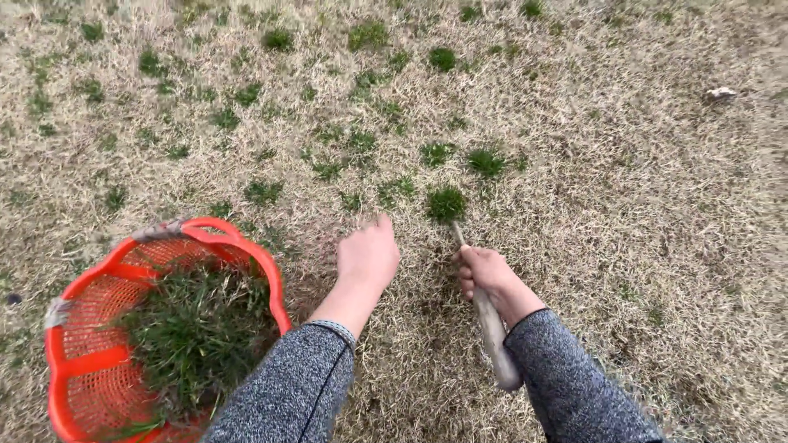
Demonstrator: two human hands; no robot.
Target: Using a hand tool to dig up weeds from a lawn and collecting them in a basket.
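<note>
My right hand [483,271] grips a wooden-handled digging tool [491,328]; its thin tip points up toward a green grass tuft [446,203] just ahead. My left hand [368,253] hovers over the dry lawn to the left of that tuft, fingers curled downward and holding nothing that I can see. Both arms wear grey speckled sleeves. An orange plastic mesh basket [74,361] sits at my lower left, partly filled with pulled green grass [197,328].
Dry tan lawn covers the whole view, dotted with several green tufts, such as one tuft [486,161] further ahead. A small pale stone or scrap [721,93] lies at the upper right.
</note>
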